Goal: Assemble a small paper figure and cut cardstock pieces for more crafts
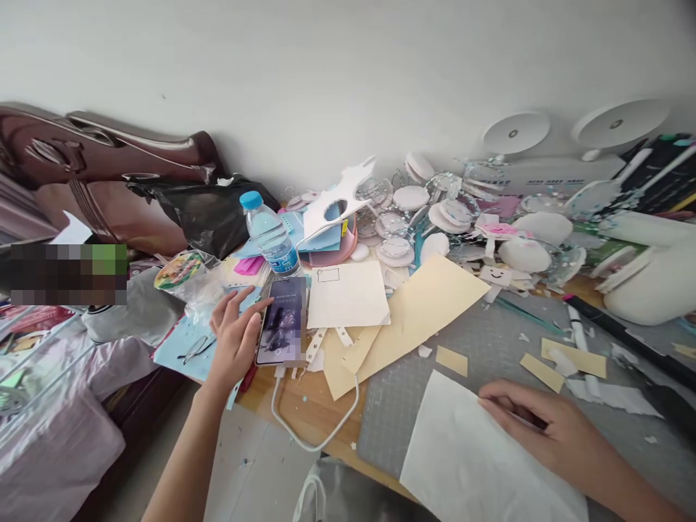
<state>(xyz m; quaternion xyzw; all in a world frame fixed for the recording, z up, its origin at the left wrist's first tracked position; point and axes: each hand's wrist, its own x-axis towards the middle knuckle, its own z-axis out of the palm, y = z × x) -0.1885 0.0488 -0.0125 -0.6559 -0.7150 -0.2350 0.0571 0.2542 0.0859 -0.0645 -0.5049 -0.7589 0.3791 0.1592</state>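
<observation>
My left hand (235, 339) rests at the left edge of a smartphone (281, 321) lying on the desk, thumb on its screen and fingers spread. A white cable (304, 435) runs from the phone's near end and loops over the desk edge. My right hand (536, 420) lies on a white sheet of paper (473, 464) on the grey cutting mat (489, 348); its fingers are curled inward and pressed on the sheet. Whether anything is under them I cannot make out.
A water bottle with a blue cap (269, 233) stands behind the phone. Beige card pieces (413, 312) and a white square sheet (348, 296) lie mid-desk. Round white discs and scraps (435, 210) crowd the back. A black bag (209, 206) sits left; a black ruler (631, 333) lies at right.
</observation>
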